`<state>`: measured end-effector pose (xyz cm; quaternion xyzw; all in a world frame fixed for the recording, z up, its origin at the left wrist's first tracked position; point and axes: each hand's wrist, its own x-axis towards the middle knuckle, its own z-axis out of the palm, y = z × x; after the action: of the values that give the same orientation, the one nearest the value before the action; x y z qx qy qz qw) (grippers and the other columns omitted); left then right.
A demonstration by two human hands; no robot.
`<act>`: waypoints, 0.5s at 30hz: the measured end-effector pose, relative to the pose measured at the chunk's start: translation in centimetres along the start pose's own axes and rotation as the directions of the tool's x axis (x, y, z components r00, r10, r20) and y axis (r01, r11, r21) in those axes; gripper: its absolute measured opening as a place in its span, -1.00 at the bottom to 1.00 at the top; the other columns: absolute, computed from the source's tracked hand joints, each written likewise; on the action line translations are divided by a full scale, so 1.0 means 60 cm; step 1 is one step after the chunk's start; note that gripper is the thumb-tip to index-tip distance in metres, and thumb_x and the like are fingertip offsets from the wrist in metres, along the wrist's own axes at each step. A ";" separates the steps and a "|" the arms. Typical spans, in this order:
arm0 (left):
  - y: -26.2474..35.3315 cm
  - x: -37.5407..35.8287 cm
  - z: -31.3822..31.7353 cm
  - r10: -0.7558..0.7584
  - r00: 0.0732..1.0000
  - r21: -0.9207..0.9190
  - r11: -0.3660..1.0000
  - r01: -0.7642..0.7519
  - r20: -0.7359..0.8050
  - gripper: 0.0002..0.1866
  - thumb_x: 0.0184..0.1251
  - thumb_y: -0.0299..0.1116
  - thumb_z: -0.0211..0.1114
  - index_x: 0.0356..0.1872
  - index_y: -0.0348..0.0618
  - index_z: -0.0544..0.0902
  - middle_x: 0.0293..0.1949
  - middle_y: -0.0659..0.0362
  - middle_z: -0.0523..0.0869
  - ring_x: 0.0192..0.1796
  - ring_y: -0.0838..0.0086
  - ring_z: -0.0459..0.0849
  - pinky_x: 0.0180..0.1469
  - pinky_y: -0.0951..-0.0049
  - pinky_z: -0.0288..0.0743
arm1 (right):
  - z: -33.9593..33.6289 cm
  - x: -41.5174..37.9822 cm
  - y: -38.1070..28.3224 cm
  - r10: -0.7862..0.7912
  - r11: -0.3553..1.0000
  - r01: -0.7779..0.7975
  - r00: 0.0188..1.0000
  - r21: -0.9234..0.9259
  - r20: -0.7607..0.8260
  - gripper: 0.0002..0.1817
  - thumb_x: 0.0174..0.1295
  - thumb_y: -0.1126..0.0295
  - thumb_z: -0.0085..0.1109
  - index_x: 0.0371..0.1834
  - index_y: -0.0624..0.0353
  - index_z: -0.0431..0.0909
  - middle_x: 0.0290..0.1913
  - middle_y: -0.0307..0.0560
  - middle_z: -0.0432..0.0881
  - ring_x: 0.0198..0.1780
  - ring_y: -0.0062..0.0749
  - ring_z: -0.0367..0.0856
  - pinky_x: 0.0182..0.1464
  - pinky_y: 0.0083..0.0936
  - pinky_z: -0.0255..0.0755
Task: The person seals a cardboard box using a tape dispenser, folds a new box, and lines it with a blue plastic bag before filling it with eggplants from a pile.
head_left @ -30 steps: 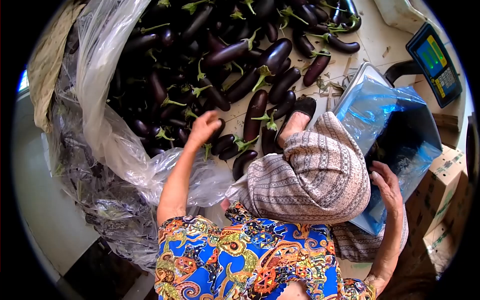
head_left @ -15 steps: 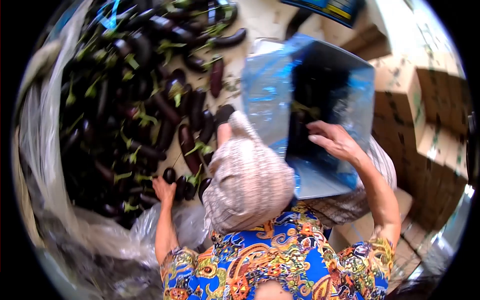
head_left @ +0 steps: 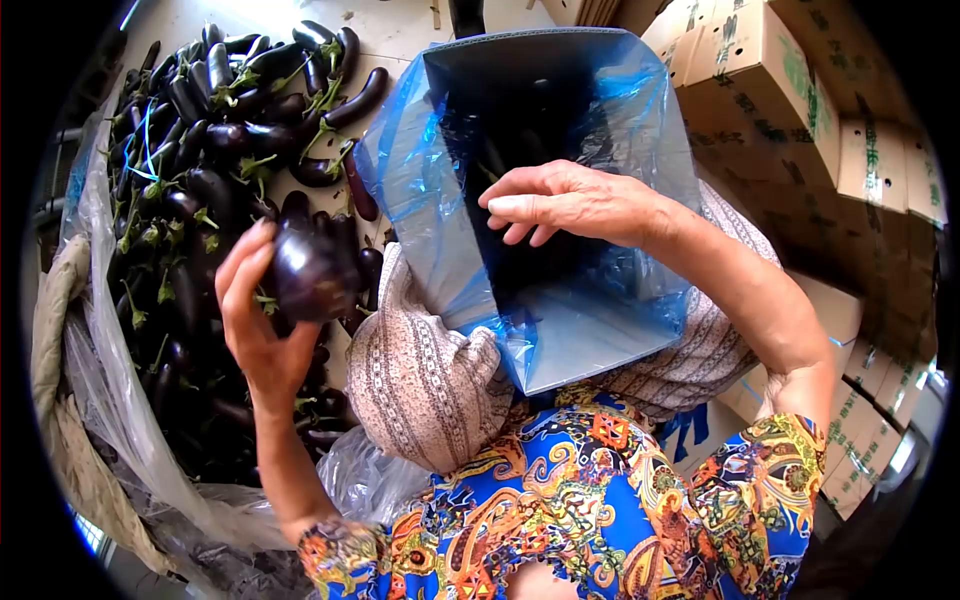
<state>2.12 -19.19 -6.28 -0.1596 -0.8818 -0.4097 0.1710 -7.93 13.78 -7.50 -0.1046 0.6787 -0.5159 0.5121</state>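
Note:
My left hand (head_left: 258, 320) holds a dark purple eggplant (head_left: 312, 275), raised above the pile of eggplants (head_left: 200, 180) on the left. The held eggplant is slightly blurred and points up toward the camera. Over the mouth of a box (head_left: 590, 345) lined with blue plastic film (head_left: 405, 185) hovers my right hand (head_left: 560, 203), fingers apart and nothing in them. Deep shadow covers the box's inside, where a few eggplant shapes show faintly.
Cardboard boxes (head_left: 745, 65) are stacked on the right. Clear plastic sheeting (head_left: 120, 400) edges the pile on the left. My knee (head_left: 425, 390) in patterned cloth is between pile and box. A blue string (head_left: 148, 140) lies on the eggplants.
My left hand has risen from the pile's near edge with an eggplant in it. My right hand has lifted from inside the box to above its opening. The view has shifted.

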 end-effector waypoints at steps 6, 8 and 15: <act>0.076 0.160 0.108 0.479 0.777 -0.076 0.866 -0.494 0.409 -0.31 -0.19 -0.66 0.45 0.15 -0.08 0.63 0.32 -0.01 0.48 0.39 -0.02 0.44 0.39 0.05 0.37 | 0.011 -0.008 0.004 -0.273 0.603 0.127 0.960 0.787 0.055 -0.49 0.51 0.04 0.07 0.31 0.19 0.45 0.07 -0.15 0.65 0.06 -0.57 0.65 0.06 -0.59 0.59; 0.076 0.165 0.123 0.422 0.814 -0.101 0.903 -0.418 0.399 -0.25 -0.22 -0.68 0.48 0.19 0.02 0.63 0.35 0.01 0.46 0.43 0.01 0.38 0.42 0.10 0.33 | 0.004 -0.029 0.005 -0.187 0.677 0.147 0.982 0.721 -0.024 -0.44 0.45 0.09 0.17 0.36 0.22 0.38 0.12 -0.10 0.63 0.12 -0.49 0.63 0.18 -0.50 0.56; -0.034 0.045 0.079 -0.406 0.818 -0.339 0.765 0.548 0.408 -0.53 0.30 -0.61 0.33 0.26 -0.26 0.55 -0.03 0.13 0.75 0.01 0.48 0.72 0.16 0.48 0.58 | 0.028 -0.048 0.046 0.092 0.993 -0.104 0.982 -0.060 -0.165 0.14 0.10 -0.17 0.37 0.57 0.32 0.02 0.41 0.36 0.35 0.46 -0.03 0.32 0.48 -0.33 0.17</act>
<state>-1.97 -16.39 -9.34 -0.0239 -0.7917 -0.5982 -0.1218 -4.18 15.93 -7.97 -0.0463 0.7397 -0.4733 0.4762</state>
